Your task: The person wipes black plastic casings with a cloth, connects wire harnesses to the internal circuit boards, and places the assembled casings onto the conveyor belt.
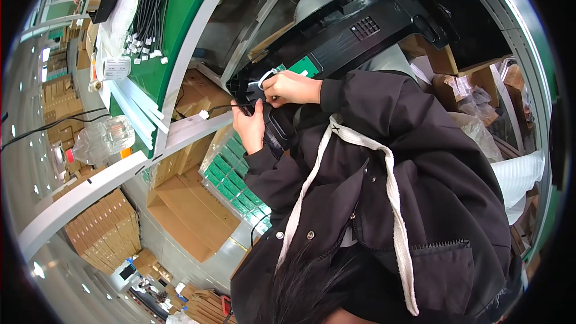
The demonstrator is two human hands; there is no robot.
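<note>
My left hand (249, 127) has its fingers closed around a thin black cable (222, 107), whose white connector (204, 114) sticks out to the left. Close beside it, my right hand (292, 89) is pinched, and what lies between its fingertips is too small to make out. Both hands are at the near end of a long black plastic housing (351, 30). A green circuit board (305, 67) sits in the housing just beyond my right hand, with a white wire loop (265, 77) next to it.
A green-topped bench (183, 9) at upper left bears a bundle of black cables (153, 9), a label roll (114, 68) and a plastic bottle (111, 138). Packed green boards (231, 174) and an open carton (192, 213) lie below. Cartons and plastic bags (480, 111) are at right.
</note>
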